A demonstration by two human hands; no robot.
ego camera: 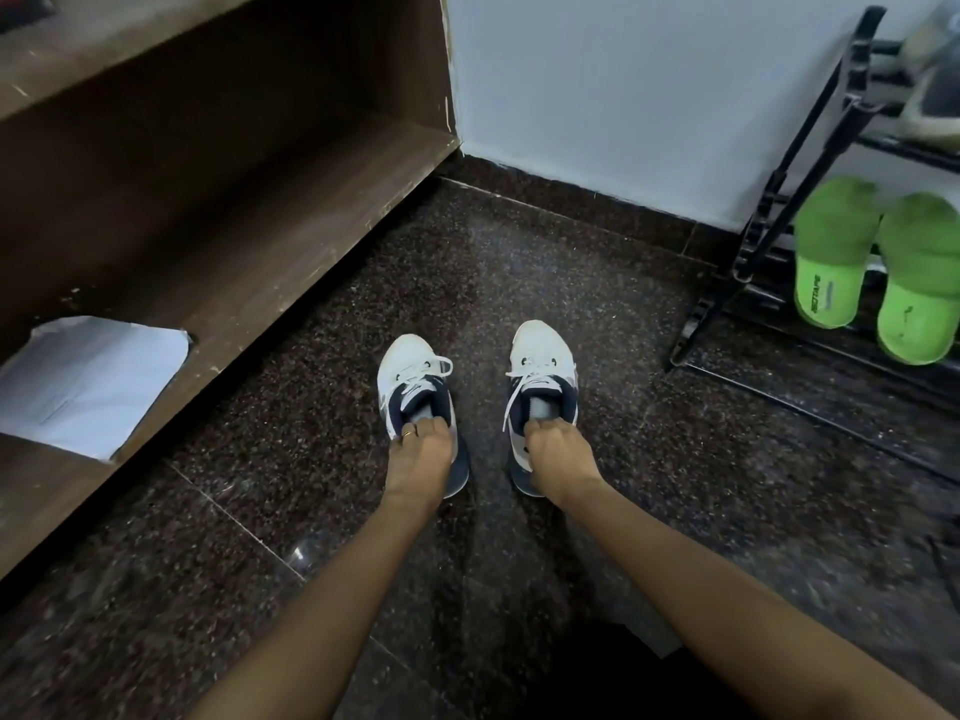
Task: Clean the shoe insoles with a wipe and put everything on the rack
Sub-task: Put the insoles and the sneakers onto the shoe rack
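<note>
Two white sneakers with dark blue collars stand side by side on the dark speckled floor. My left hand (421, 452) grips the heel collar of the left sneaker (410, 371), fingers curled into its opening. My right hand (558, 452) grips the heel collar of the right sneaker (543, 356) the same way. A grey insole (543, 407) shows inside the right sneaker, and another grey insole (422, 407) inside the left one. A black metal shoe rack (769, 241) stands at the right against the wall. No wipe can be made out with certainty.
A pair of green slippers (878, 267) sits on the rack's low tier, with other shoes (935, 90) above. A brown wooden shelf unit (234, 210) runs along the left, with a white sheet or packet (88, 381) on its bottom board. White wall behind.
</note>
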